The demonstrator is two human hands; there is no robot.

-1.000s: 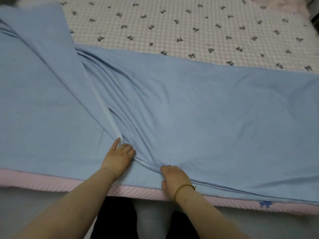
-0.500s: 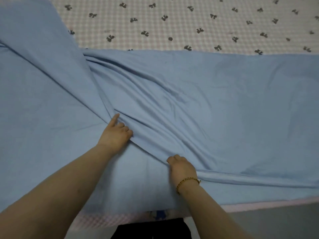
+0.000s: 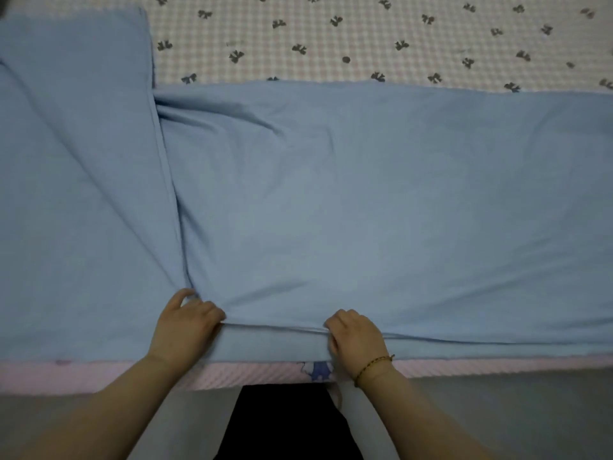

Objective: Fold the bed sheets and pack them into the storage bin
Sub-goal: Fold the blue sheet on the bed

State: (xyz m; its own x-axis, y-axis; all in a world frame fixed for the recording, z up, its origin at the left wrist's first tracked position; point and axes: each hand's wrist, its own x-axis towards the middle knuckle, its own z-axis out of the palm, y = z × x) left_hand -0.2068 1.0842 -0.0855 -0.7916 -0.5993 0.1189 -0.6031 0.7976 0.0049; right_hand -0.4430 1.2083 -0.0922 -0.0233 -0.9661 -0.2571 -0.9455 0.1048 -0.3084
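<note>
A light blue bed sheet [image 3: 365,200] lies spread across the near half of the bed, its right part folded into a long flat band. A second layer on the left overlaps it along a slanted seam. My left hand [image 3: 185,322] pinches the near edge of the upper layer where the seam ends. My right hand [image 3: 356,336], with a beaded bracelet on the wrist, grips the same edge a short way to the right. The edge runs taut between both hands, just inside the bed's front edge. No storage bin is in view.
The bed's checked cover with small dark bows [image 3: 348,38] shows beyond the sheet. A pink mattress border [image 3: 99,375] runs along the front edge. Grey floor [image 3: 497,416] lies below, and my dark trousers [image 3: 285,423] stand against the bed.
Both hands have drawn the upper layer's edge back toward the front of the bed. The diagonal wrinkles have flattened and the seam on the left now runs nearly straight.
</note>
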